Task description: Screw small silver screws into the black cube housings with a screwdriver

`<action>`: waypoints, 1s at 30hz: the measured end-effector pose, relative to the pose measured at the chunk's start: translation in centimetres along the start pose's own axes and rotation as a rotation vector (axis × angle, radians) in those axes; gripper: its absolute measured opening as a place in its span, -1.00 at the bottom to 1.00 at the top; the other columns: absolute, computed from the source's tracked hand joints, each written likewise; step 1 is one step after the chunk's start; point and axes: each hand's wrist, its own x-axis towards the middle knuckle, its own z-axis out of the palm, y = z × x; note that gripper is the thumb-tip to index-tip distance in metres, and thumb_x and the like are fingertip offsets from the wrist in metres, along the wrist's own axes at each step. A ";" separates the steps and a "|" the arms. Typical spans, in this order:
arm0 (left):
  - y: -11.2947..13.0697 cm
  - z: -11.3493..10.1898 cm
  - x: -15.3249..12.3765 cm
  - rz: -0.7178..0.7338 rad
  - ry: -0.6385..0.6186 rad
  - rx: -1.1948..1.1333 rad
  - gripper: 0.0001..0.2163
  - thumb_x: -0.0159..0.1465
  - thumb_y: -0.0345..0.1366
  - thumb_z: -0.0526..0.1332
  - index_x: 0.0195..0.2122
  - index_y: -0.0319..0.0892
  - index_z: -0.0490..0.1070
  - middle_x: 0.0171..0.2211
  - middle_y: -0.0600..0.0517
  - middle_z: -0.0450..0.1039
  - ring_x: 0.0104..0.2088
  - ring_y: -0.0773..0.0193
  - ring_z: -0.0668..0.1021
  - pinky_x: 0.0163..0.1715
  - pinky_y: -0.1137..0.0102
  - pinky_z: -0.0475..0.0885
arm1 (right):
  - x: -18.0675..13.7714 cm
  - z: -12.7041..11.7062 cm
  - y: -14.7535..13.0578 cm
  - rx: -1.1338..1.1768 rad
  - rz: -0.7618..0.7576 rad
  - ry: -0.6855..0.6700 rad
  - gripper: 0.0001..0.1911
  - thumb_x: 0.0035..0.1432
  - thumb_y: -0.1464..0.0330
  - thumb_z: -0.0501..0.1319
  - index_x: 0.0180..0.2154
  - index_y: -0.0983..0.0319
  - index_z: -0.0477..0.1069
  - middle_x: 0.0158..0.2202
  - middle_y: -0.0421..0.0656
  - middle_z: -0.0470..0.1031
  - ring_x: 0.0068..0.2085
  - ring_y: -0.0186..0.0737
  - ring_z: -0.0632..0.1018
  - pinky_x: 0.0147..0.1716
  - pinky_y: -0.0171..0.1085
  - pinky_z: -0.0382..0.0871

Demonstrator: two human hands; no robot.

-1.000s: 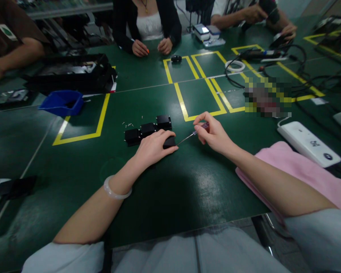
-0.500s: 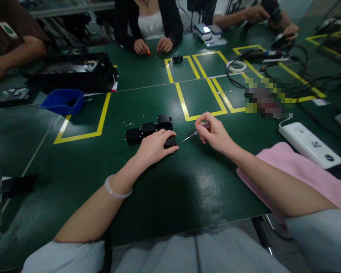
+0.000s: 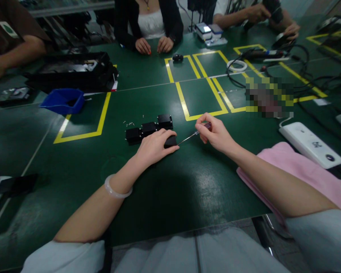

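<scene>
My left hand (image 3: 156, 146) is closed over a small black box-shaped part (image 3: 171, 141) on the green table, its thumb and fingers gripping the sides and covering most of it. In my right hand (image 3: 213, 132) is a screwdriver (image 3: 190, 138), held by its dark reddish handle. The thin shaft slants down to the left, and its tip meets the right end of the part beside my left thumb. Behind my left hand, three similar black boxes (image 3: 148, 129) stand in a slanting row. Several tiny screws (image 3: 130, 124) lie loose behind them.
A blue scoop-shaped bin (image 3: 63, 101) and a large black tray (image 3: 71, 70) stand at the left. To the right are a pink cloth (image 3: 295, 167), a white power bank-like device (image 3: 311, 145) and tangled black cables (image 3: 304, 64). Other people's hands (image 3: 165, 44) rest across the table.
My hands, the black part and the screwdriver look almost unmoved. Across the table, a person's hand with a small orange item has shifted slightly.
</scene>
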 end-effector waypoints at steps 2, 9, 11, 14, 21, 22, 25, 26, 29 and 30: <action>0.0 0.0 0.0 -0.003 -0.001 -0.001 -0.57 0.34 0.06 0.16 0.15 0.00 0.35 0.07 -0.02 0.46 -0.01 0.04 0.55 -0.20 0.29 0.44 | 0.0 0.0 -0.1 0.015 -0.010 -0.015 -0.82 0.31 0.24 0.20 -0.25 0.16 0.24 -0.66 -0.42 0.25 -0.68 -0.43 0.30 -0.66 -0.37 0.13; 0.0 -0.1 0.1 -0.003 -0.004 0.001 -0.57 0.34 0.06 0.15 0.15 -0.01 0.34 0.06 -0.03 0.46 -0.01 0.03 0.54 -0.20 0.28 0.44 | 0.0 0.0 -0.1 0.015 -0.003 -0.015 -0.80 0.32 0.21 0.20 -0.23 0.17 0.25 -0.65 -0.42 0.27 -0.67 -0.44 0.31 -0.63 -0.37 0.15; 0.0 -0.1 0.0 -0.002 -0.006 0.000 -0.57 0.34 0.06 0.15 0.15 -0.01 0.34 0.05 -0.02 0.46 -0.01 0.03 0.55 -0.20 0.28 0.44 | 0.0 0.0 -0.1 -0.004 0.010 -0.005 -0.76 0.33 0.16 0.19 -0.27 0.17 0.26 -0.68 -0.42 0.25 -0.68 -0.43 0.31 -0.64 -0.37 0.14; 0.0 0.0 0.0 0.004 -0.001 0.003 -0.57 0.34 0.06 0.15 0.15 -0.01 0.34 0.05 -0.02 0.46 -0.02 0.03 0.55 -0.20 0.27 0.44 | 0.0 0.0 -0.2 -0.031 0.016 -0.001 -0.75 0.33 0.15 0.19 -0.28 0.16 0.25 -0.70 -0.42 0.22 -0.70 -0.43 0.29 -0.68 -0.37 0.07; -0.1 0.2 0.0 -0.001 0.009 0.013 -0.57 0.33 0.07 0.15 0.15 0.00 0.35 0.03 -0.03 0.47 -0.02 0.04 0.55 -0.19 0.29 0.44 | -0.4 0.1 0.0 -0.116 -0.038 0.028 -0.86 0.34 0.27 0.18 -0.15 0.15 0.24 -0.55 -0.39 0.27 -0.64 -0.44 0.32 -0.62 -0.36 0.15; -0.1 0.2 0.0 0.000 0.011 0.012 -0.57 0.34 0.07 0.15 0.15 0.01 0.35 0.03 -0.02 0.47 -0.02 0.04 0.55 -0.19 0.28 0.44 | -0.4 0.1 0.0 -0.124 -0.041 0.028 -0.87 0.34 0.28 0.17 -0.16 0.15 0.25 -0.54 -0.38 0.28 -0.63 -0.44 0.33 -0.62 -0.36 0.16; -0.1 0.2 0.0 0.008 0.017 0.007 -0.57 0.34 0.07 0.15 0.14 0.01 0.35 0.04 -0.01 0.46 -0.02 0.04 0.55 -0.20 0.28 0.44 | -0.4 0.1 -0.3 -0.121 -0.042 0.015 -0.86 0.35 0.24 0.17 -0.22 0.15 0.26 -0.54 -0.36 0.28 -0.62 -0.43 0.34 -0.61 -0.35 0.18; -0.1 0.2 0.0 0.011 0.018 0.006 -0.58 0.34 0.06 0.15 0.14 0.01 0.35 0.04 -0.01 0.46 -0.02 0.04 0.55 -0.20 0.28 0.44 | -0.4 0.1 -0.4 -0.120 -0.038 0.011 -0.83 0.35 0.22 0.17 -0.25 0.16 0.26 -0.56 -0.36 0.27 -0.62 -0.43 0.33 -0.61 -0.35 0.17; -0.1 0.2 0.0 0.010 0.018 0.004 -0.58 0.34 0.05 0.16 0.14 0.01 0.35 0.04 -0.01 0.46 -0.03 0.05 0.55 -0.20 0.28 0.44 | -0.4 0.0 -0.7 -0.124 -0.016 0.009 -0.77 0.34 0.18 0.17 -0.31 0.16 0.25 -0.62 -0.38 0.23 -0.65 -0.43 0.30 -0.64 -0.35 0.11; -0.1 0.2 0.0 0.008 0.017 0.004 -0.58 0.34 0.05 0.16 0.14 0.01 0.35 0.05 -0.01 0.46 -0.03 0.05 0.55 -0.20 0.28 0.44 | -0.4 0.0 -0.7 -0.124 -0.011 0.009 -0.77 0.34 0.18 0.17 -0.31 0.16 0.25 -0.63 -0.38 0.22 -0.66 -0.44 0.29 -0.65 -0.35 0.09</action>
